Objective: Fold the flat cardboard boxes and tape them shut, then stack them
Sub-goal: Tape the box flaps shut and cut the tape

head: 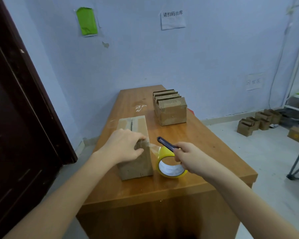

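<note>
Left hand (123,145) gripping box (136,163) top on table (205,152), right hand (188,156) gripping knife (166,144) over tape roll (171,167)

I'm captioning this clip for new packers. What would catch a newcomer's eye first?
Probably the yellow tape roll standing on edge at the near end of the wooden table, its clear strip running to the cardboard box pressed down by the left hand. The right hand holds a dark utility knife over that strip. Farther back sits a bundle of flat cardboard boxes.
</note>
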The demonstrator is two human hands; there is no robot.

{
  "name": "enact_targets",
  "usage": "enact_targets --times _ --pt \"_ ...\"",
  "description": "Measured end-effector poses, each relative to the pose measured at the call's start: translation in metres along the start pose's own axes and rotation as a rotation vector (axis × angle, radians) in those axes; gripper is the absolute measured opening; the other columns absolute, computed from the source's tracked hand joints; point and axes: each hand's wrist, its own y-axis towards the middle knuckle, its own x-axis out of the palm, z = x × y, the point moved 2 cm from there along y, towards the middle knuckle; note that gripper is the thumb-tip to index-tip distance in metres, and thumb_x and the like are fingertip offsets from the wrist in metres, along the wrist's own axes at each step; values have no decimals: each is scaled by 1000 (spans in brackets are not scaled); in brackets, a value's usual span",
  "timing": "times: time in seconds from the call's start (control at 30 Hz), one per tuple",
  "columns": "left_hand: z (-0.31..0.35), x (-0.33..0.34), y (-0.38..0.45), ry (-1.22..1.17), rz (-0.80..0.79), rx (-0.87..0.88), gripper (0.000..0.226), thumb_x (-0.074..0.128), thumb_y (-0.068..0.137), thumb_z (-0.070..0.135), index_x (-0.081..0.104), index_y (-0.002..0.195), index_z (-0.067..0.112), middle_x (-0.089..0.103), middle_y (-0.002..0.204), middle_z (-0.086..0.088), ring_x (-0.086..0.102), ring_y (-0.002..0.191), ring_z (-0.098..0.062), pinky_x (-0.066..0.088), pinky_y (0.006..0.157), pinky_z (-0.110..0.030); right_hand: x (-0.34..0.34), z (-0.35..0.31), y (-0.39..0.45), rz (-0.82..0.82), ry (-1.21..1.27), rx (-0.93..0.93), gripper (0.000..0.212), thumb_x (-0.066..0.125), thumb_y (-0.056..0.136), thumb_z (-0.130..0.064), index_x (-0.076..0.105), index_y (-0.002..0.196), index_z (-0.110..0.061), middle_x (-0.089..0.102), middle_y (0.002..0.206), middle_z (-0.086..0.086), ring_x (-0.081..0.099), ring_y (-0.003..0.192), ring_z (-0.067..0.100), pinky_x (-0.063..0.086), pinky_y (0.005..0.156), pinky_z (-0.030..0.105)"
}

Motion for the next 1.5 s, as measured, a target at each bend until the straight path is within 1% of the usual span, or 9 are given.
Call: enact_targets --times 0.17,0.33,0.5,0.73,1.03,1.13,1.27,1.37,1.5 --pt "-2 1 0 -7 -12 -4 44 51 92 36 48 136 34 58 131 11 57 114 -14 46 93 -32 5 1 3 86 -106 -54 27 39 102 -24 50 77 -26 46 64 2 35 51 14 27 47 25" --pt "-3 1 -1 -22 1 -9 43 50 93 31 49 135 35 63 122 12 61 105 -13 48 90 -31 9 -1 9 109 -182 -31 25 38 102 -26 56 87 -16 46 62 1 35 49 13 27 46 24" --pt "-2 3 -1 -1 -6 1 46 48 92 27 45 138 36 61 127 10 58 111 -16 48 89 -33 17 -3 12 91 -183 -2 33 37 103 -24 61 97 -3 37 60 3 28 48 13 23 45 23" --pt "-3 0 3 17 -38 15 48 46 92 17 46 137 34 65 119 7 60 104 -17 46 81 -26 13 -6 2 42 -214 -5 36 36 103 -22 61 106 4 40 67 8 27 48 12 23 44 21" --pt "-9 4 5 1 -39 24 51 47 90 19 45 137 39 62 125 10 60 106 -16 46 83 -26 21 0 -23 -25 -342 -92 33 37 102 -27 60 89 -7 38 58 0 31 47 13 23 47 26" --pt "-9 3 4 -1 -24 33 49 46 91 21 45 137 39 66 118 9 61 100 -16 45 76 -25 20 0 -25 -11 -172 -54 34 38 102 -24 62 97 -1 37 59 2 30 45 11 23 44 23" --pt "-10 3 3 -20 -10 21 47 46 93 22 45 137 38 67 112 9 61 96 -15 37 68 -21 4 -1 -26 34 153 56 30 37 99 -17 64 94 -5 35 50 -5 24 35 6 21 35 18" --pt "-9 4 3 -22 7 23 47 46 92 21 46 137 38 64 120 11 60 101 -14 39 69 -22 -5 2 -25 78 245 55 31 31 97 -10 59 83 -5 33 50 -3 21 34 6 18 35 16" --pt "-9 6 2 -18 15 14 48 45 92 21 46 136 39 67 112 9 61 97 -16 40 68 -23 -15 12 -21 95 343 60 22 29 95 -7 47 82 -4 31 52 -3 18 38 8 15 37 16"
